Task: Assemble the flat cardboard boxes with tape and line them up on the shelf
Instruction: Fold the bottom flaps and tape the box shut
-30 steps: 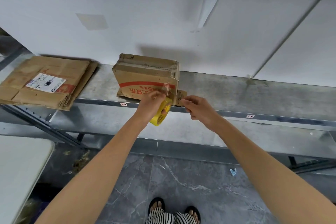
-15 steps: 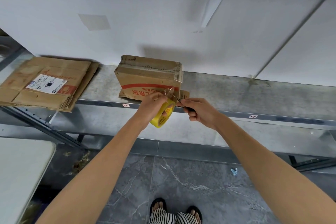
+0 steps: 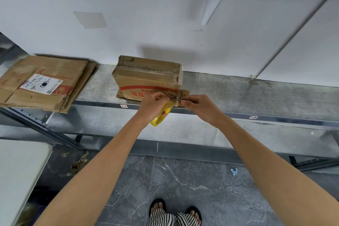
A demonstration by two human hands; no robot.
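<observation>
Cardboard box (image 3: 146,79) stands assembled on the shelf (image 3: 238,95). Left hand (image 3: 153,103) grips the yellow tape roll (image 3: 161,117) at the box front. Right hand (image 3: 200,105) pinches what is probably a cutter (image 3: 180,99). Flattened boxes (image 3: 42,82) left of the box are not yet assembled.

We see only half the tape roll (image 3: 161,115) below the left hand (image 3: 153,103). The right hand (image 3: 200,105) hides its tool (image 3: 180,99): just a small metal tip shows, can't ID it. Both hands cover part of the box (image 3: 146,77) print. The flat stack (image 3: 42,82) is cut by the left edge, and its label (image 3: 41,84) is unreadable.
</observation>
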